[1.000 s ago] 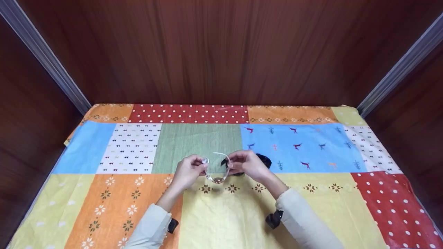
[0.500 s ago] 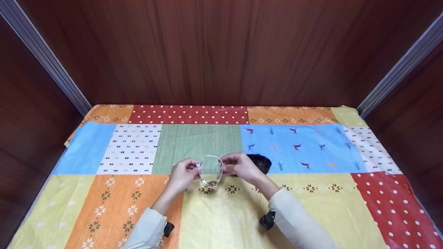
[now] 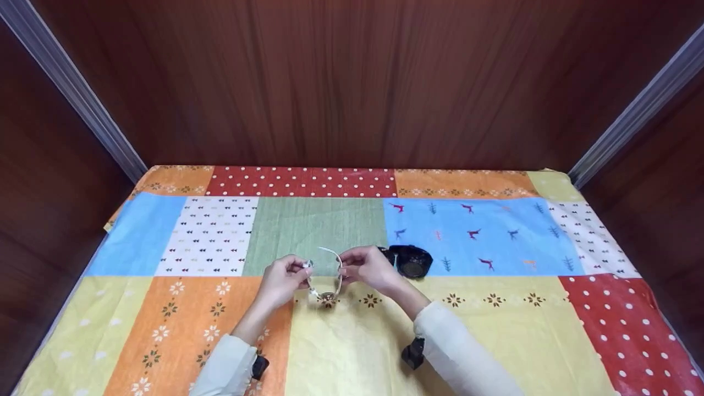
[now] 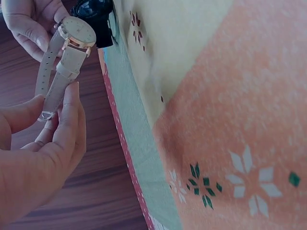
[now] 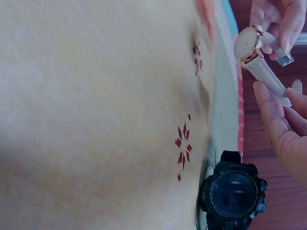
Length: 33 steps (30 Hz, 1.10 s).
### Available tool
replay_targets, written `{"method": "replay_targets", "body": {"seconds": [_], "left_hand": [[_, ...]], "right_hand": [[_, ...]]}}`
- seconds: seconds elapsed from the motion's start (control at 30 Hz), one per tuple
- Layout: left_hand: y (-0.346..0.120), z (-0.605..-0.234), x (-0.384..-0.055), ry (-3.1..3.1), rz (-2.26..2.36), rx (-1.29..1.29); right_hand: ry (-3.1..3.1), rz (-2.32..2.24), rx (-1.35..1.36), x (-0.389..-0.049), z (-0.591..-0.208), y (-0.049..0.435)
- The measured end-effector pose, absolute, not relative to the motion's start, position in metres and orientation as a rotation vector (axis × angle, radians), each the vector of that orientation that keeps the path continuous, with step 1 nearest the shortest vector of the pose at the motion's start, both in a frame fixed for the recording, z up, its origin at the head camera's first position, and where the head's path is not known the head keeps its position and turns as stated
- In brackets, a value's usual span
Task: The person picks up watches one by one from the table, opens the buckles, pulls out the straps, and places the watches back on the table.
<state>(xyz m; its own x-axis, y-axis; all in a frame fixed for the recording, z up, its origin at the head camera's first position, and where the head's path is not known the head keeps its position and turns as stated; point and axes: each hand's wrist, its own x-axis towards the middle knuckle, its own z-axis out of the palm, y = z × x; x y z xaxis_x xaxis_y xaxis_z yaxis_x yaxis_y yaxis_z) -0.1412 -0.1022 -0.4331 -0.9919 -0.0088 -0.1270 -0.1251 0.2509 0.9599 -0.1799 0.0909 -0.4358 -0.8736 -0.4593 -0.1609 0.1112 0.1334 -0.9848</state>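
Both hands hold up a wristwatch with a pale strap, a rose-gold case and a light dial. My left hand pinches the strap part with the buckle between thumb and fingers. The other strap part, the one with holes, is pinched by my right hand, its free tip curving up beyond the fingers. The strap is unfastened, forming an open loop with the case hanging lowest. Just beyond the right hand, a black digital watch lies on the patchwork cloth, partly hidden by that hand in the head view.
A patchwork cloth covers the table. Dark wood-look panels rise behind and at both sides, with grey metal strips at the corners. Black wrist devices are worn at both sleeves.
Both hands have shifted left and slightly nearer the body, carrying the pale-strapped watch with them. More of the black watch now shows beside the right hand.
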Motion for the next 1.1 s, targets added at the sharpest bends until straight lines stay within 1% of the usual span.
{"method": "replay_targets", "body": {"seconds": [0.3, 0.77, 1.1], "left_hand": [[-0.112, -0.438, -0.137, 2.411, 1.774, -0.168], [-0.119, -0.443, -0.139, 2.415, 1.586, -0.339], [-0.122, -0.446, -0.141, 2.385, 1.608, -0.423]], "right_hand": [[1.991, -1.737, -0.341, -0.177, -0.446, 0.077], [2.046, -1.694, -0.281, -0.179, -0.460, 0.065], [1.934, -1.753, -0.218, -0.178, -0.463, 0.064]]}}
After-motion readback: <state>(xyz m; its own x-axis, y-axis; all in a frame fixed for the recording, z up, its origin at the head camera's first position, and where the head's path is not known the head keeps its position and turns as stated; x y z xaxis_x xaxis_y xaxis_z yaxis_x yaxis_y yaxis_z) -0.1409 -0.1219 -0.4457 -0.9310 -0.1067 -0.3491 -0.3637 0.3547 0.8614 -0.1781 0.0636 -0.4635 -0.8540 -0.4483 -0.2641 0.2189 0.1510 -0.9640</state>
